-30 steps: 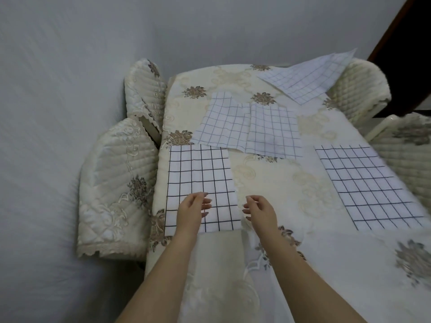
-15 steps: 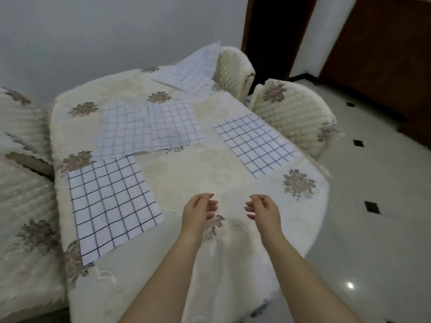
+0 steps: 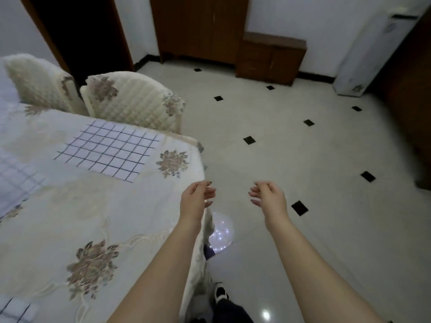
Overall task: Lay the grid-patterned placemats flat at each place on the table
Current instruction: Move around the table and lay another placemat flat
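A white placemat with a dark grid (image 3: 108, 151) lies flat near the table's right edge, in front of a quilted chair (image 3: 137, 101). A paler grid placemat (image 3: 14, 180) shows at the left edge, and a corner of another placemat (image 3: 14, 310) at the bottom left. The table (image 3: 70, 217) wears a cream floral cloth. My left hand (image 3: 197, 198) hovers over the table's corner, empty, fingers loosely curled. My right hand (image 3: 268, 195) hangs over the floor, empty, fingers loosely curled.
A second quilted chair (image 3: 39, 82) stands behind the first. Pale tiled floor (image 3: 303, 159) with black diamonds spreads right. A brown wardrobe (image 3: 200, 26) and low cabinet (image 3: 270, 57) line the far wall, a white standing unit (image 3: 373, 52) beside them. My shoe (image 3: 220, 293) shows below.
The view has swung right, away from the table toward the floor. Both hands left the near-left placemat and now hover empty beyond the table's right corner.
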Demonstrator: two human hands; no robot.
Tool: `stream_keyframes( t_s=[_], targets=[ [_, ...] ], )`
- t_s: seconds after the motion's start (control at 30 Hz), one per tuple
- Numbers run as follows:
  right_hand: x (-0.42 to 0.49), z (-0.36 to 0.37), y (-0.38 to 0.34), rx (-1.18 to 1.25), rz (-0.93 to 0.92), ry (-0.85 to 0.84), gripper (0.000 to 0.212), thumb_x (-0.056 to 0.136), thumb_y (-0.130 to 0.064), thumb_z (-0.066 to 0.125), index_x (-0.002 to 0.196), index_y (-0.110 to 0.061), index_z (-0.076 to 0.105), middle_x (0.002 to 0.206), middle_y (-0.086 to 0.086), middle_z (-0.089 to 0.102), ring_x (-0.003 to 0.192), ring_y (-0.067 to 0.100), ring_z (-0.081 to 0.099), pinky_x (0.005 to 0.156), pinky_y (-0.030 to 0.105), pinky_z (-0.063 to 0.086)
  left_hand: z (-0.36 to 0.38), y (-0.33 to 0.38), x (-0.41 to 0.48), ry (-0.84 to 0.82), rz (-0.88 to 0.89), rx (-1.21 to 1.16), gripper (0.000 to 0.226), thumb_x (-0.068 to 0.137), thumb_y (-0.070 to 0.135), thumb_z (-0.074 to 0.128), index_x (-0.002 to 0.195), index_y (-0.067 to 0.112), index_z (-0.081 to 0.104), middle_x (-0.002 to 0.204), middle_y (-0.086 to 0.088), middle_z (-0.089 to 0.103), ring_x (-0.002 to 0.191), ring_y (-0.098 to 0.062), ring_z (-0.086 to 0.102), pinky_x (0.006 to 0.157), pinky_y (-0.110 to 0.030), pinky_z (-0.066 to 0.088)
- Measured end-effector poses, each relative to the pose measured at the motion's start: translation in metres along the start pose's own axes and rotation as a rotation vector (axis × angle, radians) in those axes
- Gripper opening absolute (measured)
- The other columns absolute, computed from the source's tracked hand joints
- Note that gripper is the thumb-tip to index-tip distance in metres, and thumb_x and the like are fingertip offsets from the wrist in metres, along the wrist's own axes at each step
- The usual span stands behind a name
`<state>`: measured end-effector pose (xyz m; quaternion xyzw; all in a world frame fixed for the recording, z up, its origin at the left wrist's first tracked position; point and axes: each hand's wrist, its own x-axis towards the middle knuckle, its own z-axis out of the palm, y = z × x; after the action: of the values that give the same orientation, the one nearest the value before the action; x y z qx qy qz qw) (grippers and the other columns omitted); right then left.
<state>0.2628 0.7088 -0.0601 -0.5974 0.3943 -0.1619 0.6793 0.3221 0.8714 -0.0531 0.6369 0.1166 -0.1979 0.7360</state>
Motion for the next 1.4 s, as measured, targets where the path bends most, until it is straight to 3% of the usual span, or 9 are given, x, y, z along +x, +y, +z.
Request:
stream_keyframes(
  t_s=[0.23, 0.5, 0.7, 0.87, 1.17, 1.4],
  targets=[
    [0.011, -0.056, 0.018, 0.052, 0.055, 0.219, 0.014, 0.091, -0.01, 0.053, 0.08, -0.012, 0.06, 0.076, 0.007, 0.061, 0.069, 0.018, 0.061, 0.062, 0.027, 0.048, 0.051, -0.02, 0.013, -0.173, -0.039, 0.07, 0.018, 0.091, 0.017, 0.053, 0.096, 0.009, 0.068, 0.087, -0.011, 0.071, 0.084, -0.023, 0.068, 0.072, -0.03, 0.051],
    [0.035, -0.065, 0.024, 0.046, 0.095, 0.264, 0.01, 0.09, -0.012, 0.054, 0.089, -0.007, 0.063, 0.077, 0.004, 0.063, 0.073, 0.016, 0.063, 0.07, 0.03, 0.051, 0.07, -0.034, 0.037, -0.187, -0.099, 0.115, 0.023, 0.091, 0.019, 0.053, 0.102, 0.006, 0.068, 0.09, -0.011, 0.071, 0.085, -0.021, 0.068, 0.077, -0.033, 0.053],
    [0.086, -0.069, 0.023, 0.033, 0.11, 0.233, 0.011, 0.091, -0.013, 0.054, 0.085, -0.01, 0.063, 0.079, 0.005, 0.064, 0.073, 0.016, 0.063, 0.066, 0.027, 0.051, 0.099, -0.041, 0.076, -0.153, -0.123, 0.124, 0.02, 0.09, 0.019, 0.054, 0.099, 0.008, 0.069, 0.089, -0.011, 0.071, 0.084, -0.022, 0.068, 0.077, -0.034, 0.054],
    [0.163, -0.08, 0.01, 0.031, 0.128, 0.207, 0.012, 0.09, -0.012, 0.055, 0.081, -0.012, 0.063, 0.079, 0.007, 0.065, 0.075, 0.02, 0.064, 0.07, 0.033, 0.052, 0.15, -0.042, 0.128, -0.102, -0.132, 0.133, 0.019, 0.091, 0.02, 0.051, 0.094, 0.011, 0.068, 0.085, -0.008, 0.07, 0.083, -0.021, 0.068, 0.075, -0.032, 0.053],
    [0.309, -0.09, -0.055, -0.019, 0.101, 0.088, 0.011, 0.089, -0.013, 0.055, 0.084, -0.01, 0.065, 0.079, 0.006, 0.065, 0.075, 0.019, 0.065, 0.071, 0.032, 0.052, 0.253, -0.01, 0.225, 0.002, -0.102, 0.112, 0.019, 0.091, 0.02, 0.05, 0.089, 0.013, 0.068, 0.082, -0.008, 0.07, 0.08, -0.021, 0.067, 0.075, -0.033, 0.053],
    [0.387, -0.067, -0.086, -0.047, 0.114, 0.003, 0.012, 0.088, -0.012, 0.054, 0.085, -0.01, 0.066, 0.079, 0.005, 0.066, 0.075, 0.018, 0.066, 0.073, 0.033, 0.053, 0.294, 0.012, 0.284, 0.05, -0.077, 0.082, 0.025, 0.095, 0.027, 0.047, 0.091, 0.013, 0.068, 0.086, -0.009, 0.07, 0.081, -0.019, 0.067, 0.072, -0.031, 0.051]
  ],
)
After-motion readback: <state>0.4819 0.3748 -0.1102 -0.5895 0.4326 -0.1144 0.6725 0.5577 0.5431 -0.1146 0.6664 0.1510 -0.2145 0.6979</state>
